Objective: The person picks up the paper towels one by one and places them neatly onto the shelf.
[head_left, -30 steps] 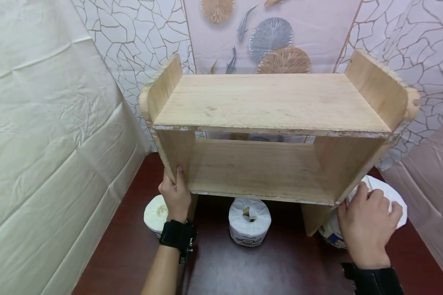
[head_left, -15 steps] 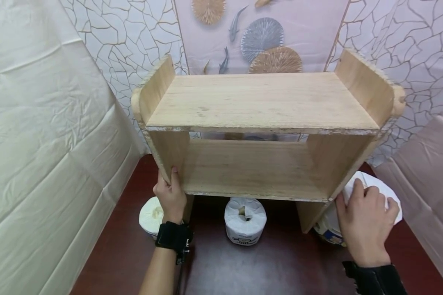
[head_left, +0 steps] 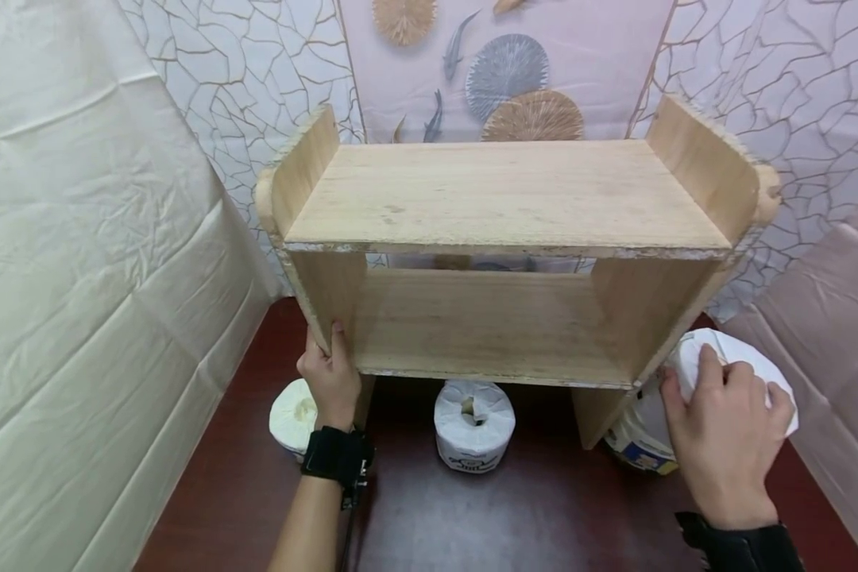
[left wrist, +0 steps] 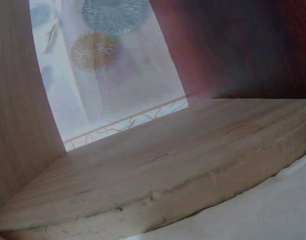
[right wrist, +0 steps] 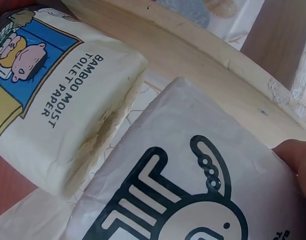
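On the dark red-brown counter [head_left: 472, 516] stands the pale two-tier wooden shelf unit [head_left: 500, 199], open-backed, close to the patterned wall behind it. My left hand [head_left: 331, 377] grips the front edge of its left side panel, thumb up along the wood, fingers curled round the board. My right hand [head_left: 725, 429] is at the shelf's right side, fingers wrapped over the white paper-wrapped toilet roll [head_left: 701, 353], which sits just beside the right panel; the right wrist view shows its black printed logo close up. Touching it from below lies the cream pack of bamboo moist toilet paper with a blue cartoon label [right wrist: 53, 100], tucked against the shelf's right foot. Under the lower board, between the feet, stands a second white wrapped roll with printed base [head_left: 474, 425], upright, hole on top. Left of it, partly hidden behind my left wrist, an unwrapped cream roll [head_left: 291, 413]. I see only shelf boards in the left wrist view.
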A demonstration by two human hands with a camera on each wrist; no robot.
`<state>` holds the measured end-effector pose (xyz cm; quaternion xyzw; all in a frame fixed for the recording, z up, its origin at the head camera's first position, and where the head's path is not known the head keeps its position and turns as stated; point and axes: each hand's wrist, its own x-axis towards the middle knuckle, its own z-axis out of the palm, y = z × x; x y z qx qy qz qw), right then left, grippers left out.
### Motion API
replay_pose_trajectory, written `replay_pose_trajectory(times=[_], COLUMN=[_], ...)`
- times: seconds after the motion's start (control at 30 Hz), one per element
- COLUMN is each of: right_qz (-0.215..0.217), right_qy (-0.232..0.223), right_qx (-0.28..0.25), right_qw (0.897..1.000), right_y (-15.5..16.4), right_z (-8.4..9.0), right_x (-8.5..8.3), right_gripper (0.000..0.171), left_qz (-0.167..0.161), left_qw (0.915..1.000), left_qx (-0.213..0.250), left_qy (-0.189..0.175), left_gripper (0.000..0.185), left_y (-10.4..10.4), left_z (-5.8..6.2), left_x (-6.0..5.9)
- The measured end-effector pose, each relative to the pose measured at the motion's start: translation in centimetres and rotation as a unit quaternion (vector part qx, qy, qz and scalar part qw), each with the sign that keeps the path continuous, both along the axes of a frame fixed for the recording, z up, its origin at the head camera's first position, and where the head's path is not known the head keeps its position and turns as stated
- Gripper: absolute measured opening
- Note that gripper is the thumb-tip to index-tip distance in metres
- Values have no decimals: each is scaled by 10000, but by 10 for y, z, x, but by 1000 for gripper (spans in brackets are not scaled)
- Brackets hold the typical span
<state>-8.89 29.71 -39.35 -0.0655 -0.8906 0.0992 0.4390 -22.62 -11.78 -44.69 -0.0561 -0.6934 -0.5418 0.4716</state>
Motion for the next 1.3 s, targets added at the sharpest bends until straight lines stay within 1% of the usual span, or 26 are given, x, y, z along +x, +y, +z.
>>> replay_pose_trajectory(times=[0.13, 0.4, 0.63, 0.73, 1.0, 1.13, 1.23, 1.3], right_qz=[53, 89, 112, 117, 163, 240, 301, 328], right_qy=[59, 90, 337, 370, 138, 283, 301, 222], right_qx=[44, 85, 105, 118, 322, 233, 206, 233], right_qw=[10000, 9999, 9993, 9992, 9993, 9990, 9989, 9989], right_y=[1, 1, -4, -8, -17, -21, -25, -27], right_z=[2, 11, 14, 17, 25, 26, 28, 31], right_x=[4, 19, 23, 26, 37, 41, 44, 47], right_gripper=[54, 62, 62, 63, 62, 64, 65, 65], left_qz=[-55, -28, -54, -65, -36, 10, 38, 68], left_qw=[10000, 10000, 9999, 9999, 10000, 10000, 10000, 10000], left_qx=[24, -57, -10, -13, 2, 17, 23, 23], left_qy=[0, 55, 106, 120, 58, -2, -25, -7], left_gripper=[25, 28, 31, 31, 31, 30, 29, 29], left_y=[2, 8, 8, 7, 4, 3, 2, 2], left_z=[1, 1, 0, 0, 0, 1, 1, 1], left_x=[-1, -4, -3, -3, -2, -1, -1, -2])
